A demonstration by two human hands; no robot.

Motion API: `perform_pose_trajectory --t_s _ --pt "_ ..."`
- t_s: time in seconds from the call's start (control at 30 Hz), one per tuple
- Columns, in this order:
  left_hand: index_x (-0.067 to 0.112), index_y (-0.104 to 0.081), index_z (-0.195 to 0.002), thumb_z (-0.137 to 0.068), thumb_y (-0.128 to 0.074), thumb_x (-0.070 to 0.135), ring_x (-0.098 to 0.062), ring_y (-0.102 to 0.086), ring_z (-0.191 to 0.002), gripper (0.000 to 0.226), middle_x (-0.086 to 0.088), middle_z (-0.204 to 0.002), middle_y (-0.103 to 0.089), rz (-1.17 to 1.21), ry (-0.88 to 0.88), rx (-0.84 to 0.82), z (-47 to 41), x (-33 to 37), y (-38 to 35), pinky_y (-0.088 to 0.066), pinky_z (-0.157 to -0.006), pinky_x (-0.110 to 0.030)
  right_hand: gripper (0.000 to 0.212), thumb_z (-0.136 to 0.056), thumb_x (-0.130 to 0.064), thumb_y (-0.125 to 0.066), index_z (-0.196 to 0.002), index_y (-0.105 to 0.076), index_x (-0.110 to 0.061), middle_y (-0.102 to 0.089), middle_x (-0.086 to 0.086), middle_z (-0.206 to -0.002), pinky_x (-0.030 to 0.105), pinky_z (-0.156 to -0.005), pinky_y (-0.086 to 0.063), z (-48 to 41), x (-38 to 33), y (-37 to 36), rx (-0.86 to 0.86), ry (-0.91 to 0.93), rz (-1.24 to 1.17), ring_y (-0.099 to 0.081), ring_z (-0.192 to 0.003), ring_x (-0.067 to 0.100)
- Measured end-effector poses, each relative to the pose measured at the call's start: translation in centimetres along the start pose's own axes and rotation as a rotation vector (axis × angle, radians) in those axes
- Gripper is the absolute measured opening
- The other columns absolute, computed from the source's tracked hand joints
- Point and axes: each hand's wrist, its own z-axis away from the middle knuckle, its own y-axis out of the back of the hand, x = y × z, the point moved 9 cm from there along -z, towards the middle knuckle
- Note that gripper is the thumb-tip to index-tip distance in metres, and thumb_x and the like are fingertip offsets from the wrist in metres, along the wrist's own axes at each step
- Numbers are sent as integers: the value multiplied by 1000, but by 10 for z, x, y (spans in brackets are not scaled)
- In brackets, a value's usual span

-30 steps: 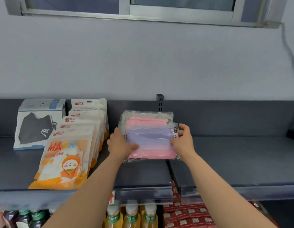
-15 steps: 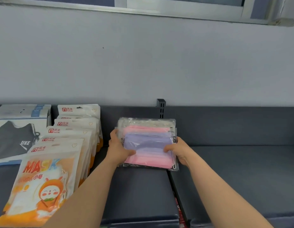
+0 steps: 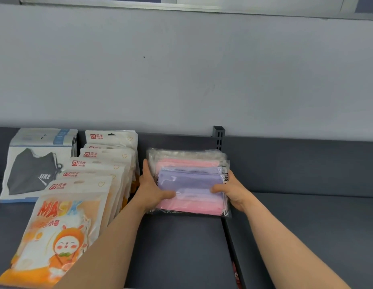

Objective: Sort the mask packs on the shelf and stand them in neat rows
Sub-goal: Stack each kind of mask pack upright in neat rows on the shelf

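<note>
Two rows are already stood on the shelf (image 3: pixel 181 247): the black-mask packs (image 3: pixel 35 170) and the orange packs (image 3: pixel 77 205) (leaning back somewhat). A bundle of clear pink-and-purple packs (image 3: pixel 189 180) is gripped at its sides by the left hand (image 3: pixel 152 190) and right hand (image 3: pixel 233 192), apparently resting upright on the shelf; settling remains.

Glossy clear plastic mask packs (image 3: pixel 189 182) rest on a matt grey shelf (image 3: pixel 306 226).

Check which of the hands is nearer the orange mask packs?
Left. The left hand grips the near edge of the pink-and-purple packs, right beside the orange mask packs. The right hand holds their far edge, farther away.
</note>
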Motion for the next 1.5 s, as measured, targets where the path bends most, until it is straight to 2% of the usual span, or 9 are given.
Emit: perform_pose_trajectory --t_s 0.17,0.37,0.57,0.67,0.9,1.17,1.3,1.43,1.5 --pt "28 26 -150 -73 -85 18 -24 -5 -150 135 0 -164 8 -60 -18 79 8 0 9 -14 -119 -42 80 -74 12 -70 -140 -35 -20 -60 5 -123 38 -90 -53 -3 -5 -4 30 46 44 -62 -108 23" --pt "16 16 -154 -77 -81 30 -26 -6 -150 124 -6 -164 3 -159 18 99 13 -2 18 -13 -119 -42 74 -74 7 -74 -137 -41 -15 -63 6 -120 25 -74 -52 6 -1 -9 34 17 38 -65 -102 20" --pt "11 17 -153 -81 -77 28 -25 -1 -151 120 -7 -163 9 -197 -10 105 29 3 20 -9 -119 -37 93 -63 11 -80 -140 -39 -22 -60 2 -130 39 -102 -47 19 6 -18 -88 -11 106 -58 -119 22" --pt "12 20 -152 -78 -79 23 -26 -2 -150 125 -8 -163 10 -164 7 94 37 2 19 -10 -119 -38 91 -62 9 -80 -138 -43 -23 -62 0 -126 44 -106 -44 25 -3 -15 0 46 180 -59 -116 22" --pt "4 15 -152 -80 -78 28 -29 -7 -150 120 -15 -162 1 -174 48 129 41 0 23 -12 -119 -40 77 -69 11 -78 -127 -43 -25 -62 -5 -109 26 -79 -52 42 -14 -11 160 85 178 -62 -95 11" --pt "4 12 -153 -80 -76 41 -30 -12 -149 120 -13 -163 -4 -166 131 104 40 -12 23 -13 -120 -44 62 -76 12 -60 -131 -47 -14 -63 7 -117 45 -100 -49 47 -6 -25 173 5 168 -61 -109 25" --pt "6 12 -154 -84 -72 40 -31 -13 -149 114 -12 -163 -5 -146 147 67 38 -18 19 -15 -119 -45 61 -76 12 -59 -130 -45 -12 -63 5 -112 38 -95 -52 52 -6 -26 207 21 166 -62 -101 20" --pt "10 14 -154 -86 -71 34 -29 -13 -149 112 -9 -163 -3 -56 152 14 30 -21 13 -16 -119 -44 81 -79 8 -60 -149 -27 -14 -55 -1 -121 37 -98 -50 54 -6 -19 289 48 147 -58 -106 19" --pt "14 13 -154 -86 -72 31 -29 -17 -148 111 -8 -163 -7 -25 153 -23 26 -22 10 -20 -119 -44 75 -80 8 -60 -146 -32 -13 -57 -5 -113 34 -93 -51 54 -8 -20 302 76 142 -60 -97 14"
